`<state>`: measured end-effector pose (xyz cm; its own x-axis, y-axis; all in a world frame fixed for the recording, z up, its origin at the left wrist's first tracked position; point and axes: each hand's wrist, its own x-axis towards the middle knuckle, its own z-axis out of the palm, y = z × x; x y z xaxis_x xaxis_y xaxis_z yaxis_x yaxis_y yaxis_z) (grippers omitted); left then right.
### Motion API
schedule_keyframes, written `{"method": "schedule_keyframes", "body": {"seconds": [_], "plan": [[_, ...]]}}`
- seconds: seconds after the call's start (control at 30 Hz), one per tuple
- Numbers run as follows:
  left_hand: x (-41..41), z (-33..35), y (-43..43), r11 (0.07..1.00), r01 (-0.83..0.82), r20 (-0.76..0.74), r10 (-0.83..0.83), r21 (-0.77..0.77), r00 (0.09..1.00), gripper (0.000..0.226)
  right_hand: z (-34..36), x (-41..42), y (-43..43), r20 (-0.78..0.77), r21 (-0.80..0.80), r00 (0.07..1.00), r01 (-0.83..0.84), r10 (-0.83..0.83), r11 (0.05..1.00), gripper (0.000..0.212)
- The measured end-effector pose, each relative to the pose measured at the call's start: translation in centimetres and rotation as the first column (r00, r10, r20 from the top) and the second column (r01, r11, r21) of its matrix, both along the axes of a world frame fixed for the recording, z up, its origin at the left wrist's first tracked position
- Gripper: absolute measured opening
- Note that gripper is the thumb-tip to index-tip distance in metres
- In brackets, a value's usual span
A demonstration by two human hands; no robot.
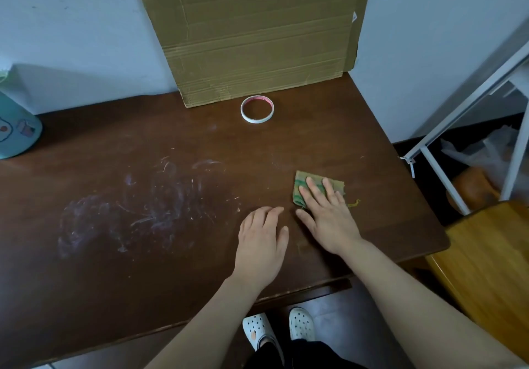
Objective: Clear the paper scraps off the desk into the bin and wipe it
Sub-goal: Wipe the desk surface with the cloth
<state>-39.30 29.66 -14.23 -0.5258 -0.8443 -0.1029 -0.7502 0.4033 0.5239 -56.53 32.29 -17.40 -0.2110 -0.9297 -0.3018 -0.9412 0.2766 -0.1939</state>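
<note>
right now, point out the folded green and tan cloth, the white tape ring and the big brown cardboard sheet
green and tan cloth [300,178], head view, bare upper left corner
white tape ring [256,120], head view, near rim
brown cardboard sheet [257,34], head view, middle of its face

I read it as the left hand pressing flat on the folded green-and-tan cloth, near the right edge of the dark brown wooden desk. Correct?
Not quite. In the head view it is the right hand pressing flat on the folded green-and-tan cloth, near the right edge of the dark brown wooden desk. The left hand rests on bare wood beside it.
</note>
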Motion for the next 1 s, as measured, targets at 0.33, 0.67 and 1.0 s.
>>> {"method": "schedule_keyframes", "body": {"seconds": [0.33, 0.67, 1.0], "plan": [[-5.4, -0.4, 1.7, 0.997, 0.081, -0.001, -0.081, 0.006, 0.997, 0.041, 0.6, -1.9, 7.8, 0.006, -0.069, 0.999, -0.046, 0.046, 0.997, 0.062], [-9.6, -0.5, 3.0, 0.99, 0.14, 0.006, -0.14, 0.007, 0.99, 0.042, 0.2, -5.5, 7.1, -0.016, -0.063, 0.978, 0.206, -0.207, 0.977, 0.065], [-11.6, -0.5, 4.8, 0.984, 0.176, 0.01, -0.176, 0.008, 0.984, 0.041, 0.1, -8.0, 8.3, -0.003, -0.078, 0.975, 0.22, -0.221, 0.972, 0.058]]}}
